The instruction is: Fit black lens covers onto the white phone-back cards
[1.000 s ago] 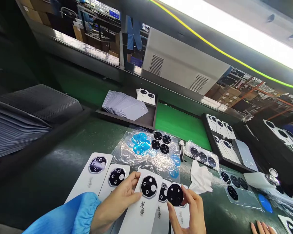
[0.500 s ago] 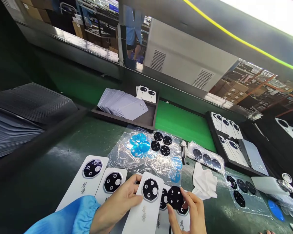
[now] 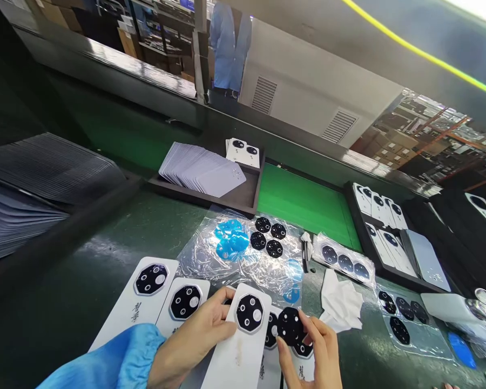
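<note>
White rectangular panel with a black octagonal inset (image 3: 240, 340) sits in our left hand (image 3: 202, 330), gripped at its edge by thumb and fingers. Just apart from it, our right hand (image 3: 315, 346) pinches a thin black octagonal plate with small holes (image 3: 289, 325). Beyond both, we have crinkled clear plastic film (image 3: 235, 272) on the dark green table (image 3: 117, 235).

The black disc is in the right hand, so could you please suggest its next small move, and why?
I would probably set the black disc beside the four discs on the plastic sheet, since the white panel in the left hand already carries one.
</note>
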Demonstrator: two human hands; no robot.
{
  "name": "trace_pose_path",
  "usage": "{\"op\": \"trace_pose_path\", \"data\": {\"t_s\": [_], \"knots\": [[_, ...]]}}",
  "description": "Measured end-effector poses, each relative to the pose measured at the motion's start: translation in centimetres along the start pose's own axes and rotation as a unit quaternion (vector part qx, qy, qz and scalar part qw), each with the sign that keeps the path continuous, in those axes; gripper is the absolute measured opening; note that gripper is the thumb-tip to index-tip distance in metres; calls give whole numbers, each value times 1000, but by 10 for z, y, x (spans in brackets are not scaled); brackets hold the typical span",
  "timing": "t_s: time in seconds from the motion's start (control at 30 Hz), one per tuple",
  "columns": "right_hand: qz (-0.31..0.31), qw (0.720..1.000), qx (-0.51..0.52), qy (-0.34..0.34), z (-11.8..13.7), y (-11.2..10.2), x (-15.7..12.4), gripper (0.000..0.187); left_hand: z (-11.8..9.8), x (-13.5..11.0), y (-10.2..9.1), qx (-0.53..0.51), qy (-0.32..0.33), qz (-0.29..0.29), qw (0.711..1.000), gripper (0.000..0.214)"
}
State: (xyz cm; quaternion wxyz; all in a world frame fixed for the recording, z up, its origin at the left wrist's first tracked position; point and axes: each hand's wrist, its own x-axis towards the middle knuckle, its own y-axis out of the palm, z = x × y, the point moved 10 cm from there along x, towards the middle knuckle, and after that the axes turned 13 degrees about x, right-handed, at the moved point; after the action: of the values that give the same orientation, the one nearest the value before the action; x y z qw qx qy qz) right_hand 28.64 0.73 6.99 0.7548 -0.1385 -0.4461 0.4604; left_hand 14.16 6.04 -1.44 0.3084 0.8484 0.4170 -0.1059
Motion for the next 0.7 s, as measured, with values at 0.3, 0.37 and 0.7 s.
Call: {"op": "trace_pose_path", "data": {"t_s": [0.3,0.37,0.7], "knots": [[-1,1000,7,-19,2,0,1,33,3,0,1,-15,-17,11,1000,48],[-2,1000,8,-21,2,0,1,33,3,0,0,-16,-18,5,1000,47],[-3,1000,24,-18,4,0,1,32,2,-2,0,-8,-16,-2,1000,48]]}}
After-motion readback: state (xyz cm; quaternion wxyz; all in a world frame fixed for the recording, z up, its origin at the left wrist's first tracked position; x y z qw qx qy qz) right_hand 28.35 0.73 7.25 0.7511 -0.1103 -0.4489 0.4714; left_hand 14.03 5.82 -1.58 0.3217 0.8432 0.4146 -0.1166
